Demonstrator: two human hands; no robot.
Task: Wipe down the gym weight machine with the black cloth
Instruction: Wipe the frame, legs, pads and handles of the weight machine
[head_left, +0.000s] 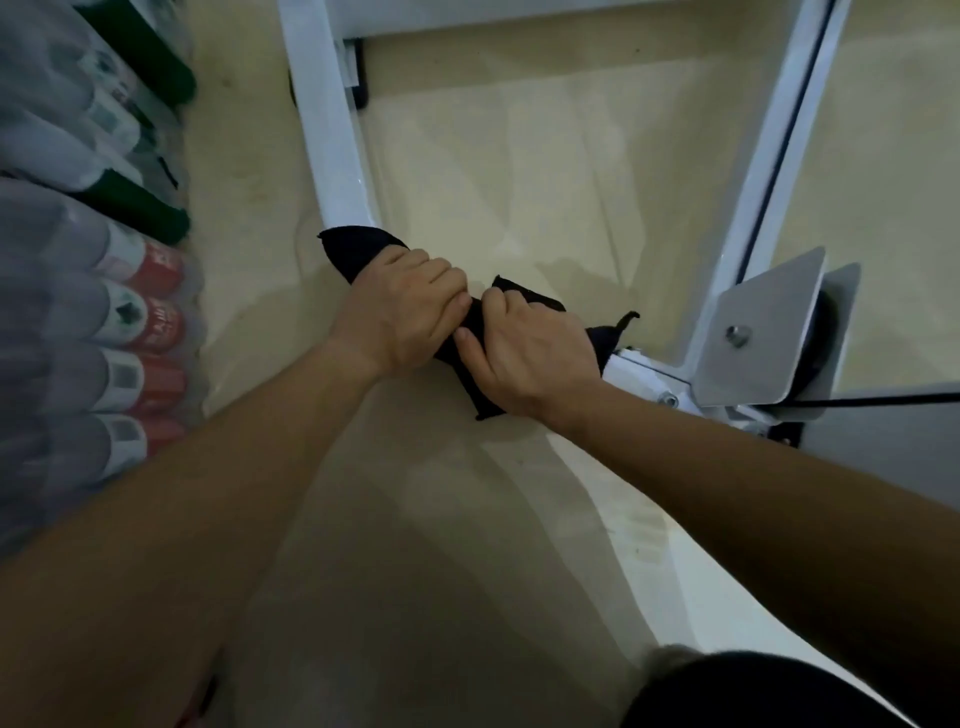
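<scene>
Beige floor (519, 156) lies between rails of the white machine frame (332, 130), at whose near corner our left hand (405, 306) and right hand (524, 353) both curl round the black cloth (353, 254), bottles (130, 312) crowding the left edge.

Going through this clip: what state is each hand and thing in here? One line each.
left hand: fingers curled, gripping the cloth.
right hand: gripping the cloth, touching the left hand.
black cloth: bunched, wrapped over the frame's lower bar.
white frame: standing on the floor, its lower bar covered by cloth.
black cable: stretched straight from the metal bracket.
bottles: shrink-wrapped, lying on their sides.
</scene>
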